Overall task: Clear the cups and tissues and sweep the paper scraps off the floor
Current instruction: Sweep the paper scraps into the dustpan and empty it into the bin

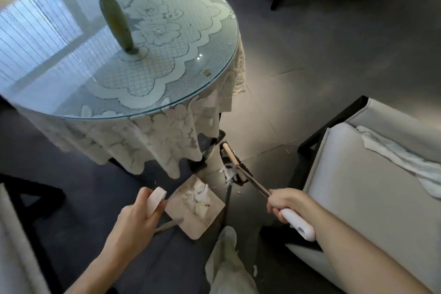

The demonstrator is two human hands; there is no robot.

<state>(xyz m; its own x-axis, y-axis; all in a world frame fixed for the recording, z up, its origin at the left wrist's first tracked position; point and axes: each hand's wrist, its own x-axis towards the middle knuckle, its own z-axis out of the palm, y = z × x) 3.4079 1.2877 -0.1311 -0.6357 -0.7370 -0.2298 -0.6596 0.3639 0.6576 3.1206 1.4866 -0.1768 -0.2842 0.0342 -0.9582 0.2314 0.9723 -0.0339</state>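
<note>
Two hands engaged: left hand (133, 219) curled round the dustpan (193, 224) handle, right hand (284, 203) gripping the broom (235, 162). Paper scraps (228, 173) lie partly in the pan, partly at the bristles. A hard stroke risks scattering them under the table (214, 83).

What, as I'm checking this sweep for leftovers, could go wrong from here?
1. Loose paper scraps bunch against the broom, beside the dustpan; a hard stroke from the right hand may scatter them past it.
2. The dustpan already holds a scrap pile; if the left hand tips it, they could slide out.
3. The hanging lace tablecloth is close and might snag the broom.
</note>
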